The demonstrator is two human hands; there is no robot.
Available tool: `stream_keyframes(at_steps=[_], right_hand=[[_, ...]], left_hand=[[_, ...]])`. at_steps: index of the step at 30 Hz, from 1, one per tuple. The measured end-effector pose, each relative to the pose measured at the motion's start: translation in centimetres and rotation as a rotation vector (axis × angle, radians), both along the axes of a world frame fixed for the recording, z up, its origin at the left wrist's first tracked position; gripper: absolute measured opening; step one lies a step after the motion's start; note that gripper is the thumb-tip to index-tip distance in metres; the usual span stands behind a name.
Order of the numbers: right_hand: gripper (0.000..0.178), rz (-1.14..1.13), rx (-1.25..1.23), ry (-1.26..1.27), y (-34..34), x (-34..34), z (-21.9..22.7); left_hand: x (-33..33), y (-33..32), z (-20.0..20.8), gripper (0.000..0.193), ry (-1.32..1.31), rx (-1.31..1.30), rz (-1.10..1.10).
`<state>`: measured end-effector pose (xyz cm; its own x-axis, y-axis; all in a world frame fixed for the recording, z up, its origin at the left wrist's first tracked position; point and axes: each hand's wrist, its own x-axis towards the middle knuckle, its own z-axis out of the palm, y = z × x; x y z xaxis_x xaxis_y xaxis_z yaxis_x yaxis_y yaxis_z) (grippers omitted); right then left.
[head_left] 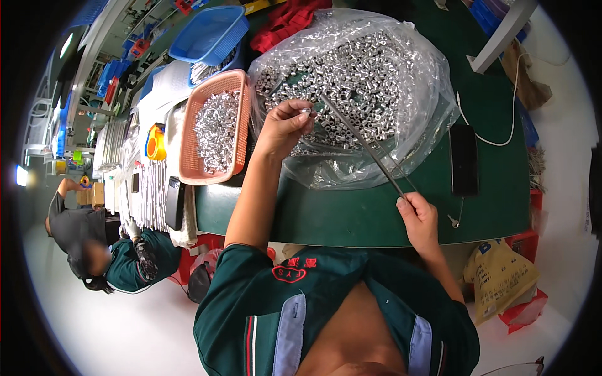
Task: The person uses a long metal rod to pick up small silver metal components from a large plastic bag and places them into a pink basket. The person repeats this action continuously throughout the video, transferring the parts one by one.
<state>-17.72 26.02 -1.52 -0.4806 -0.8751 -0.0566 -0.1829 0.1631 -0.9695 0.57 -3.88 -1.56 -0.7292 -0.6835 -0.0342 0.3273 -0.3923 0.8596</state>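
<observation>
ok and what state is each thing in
Left hand, pinching a small metal piece
Right hand, gripping a metal rod
Metal rod, slanting over the plastic bag
Plastic bag, spread out, holding loose metal bits
Pink basket, partly filled with shiny pieces
Upper blue basket, apparently empty
Phone at right, lying flat, screen dark
White cable, near end free

The head view looks steeply down from head height, fairly near the left hand [287,128] and right hand [419,218], facing the green table [351,219], edges bending toward its round rim.
</observation>
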Motion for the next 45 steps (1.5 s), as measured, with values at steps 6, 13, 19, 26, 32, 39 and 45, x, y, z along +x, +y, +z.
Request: stream_keyframes(at_steps=[6, 13, 19, 26, 32, 39, 45], right_hand=[[0.018, 0.061, 0.012, 0.053, -0.3, -0.2, 0.1], [0.018, 0.087, 0.005, 0.104, -0.4, -0.2, -0.1], [0.016, 0.109, 0.016, 0.093, -0.5, -0.4, 0.0], [0.013, 0.064, -0.058, 0.254, -0.4, 0.6, 0.2], [0.016, 0.108, 0.064, 0.129, -0.2, 1.0, 0.9], [0.025, 0.264, 0.231, -0.333, -0.2, 0.0, 1.2], [0.026, 0.313, 0.323, -0.827, -0.7, 0.7, 2.0]], left_hand=[[0.7, 0.4, 0.6, 0.026, 0.229, 0.138, -0.127], [1.3, 0.4, 1.3, 0.025, 0.099, 0.060, -0.080], [2.6, 0.1, 2.8, 0.022, -0.186, -0.105, -0.080], [4.3, -0.4, 3.8, 0.021, -0.400, -0.302, -0.147], [4.0, 0.7, 1.7, 0.020, -0.224, -0.108, -0.041], [4.2, 1.2, 1.8, 0.023, -0.098, -0.112, -0.039], [4.1, 2.1, 1.6, 0.025, 0.094, -0.056, 0.016]])
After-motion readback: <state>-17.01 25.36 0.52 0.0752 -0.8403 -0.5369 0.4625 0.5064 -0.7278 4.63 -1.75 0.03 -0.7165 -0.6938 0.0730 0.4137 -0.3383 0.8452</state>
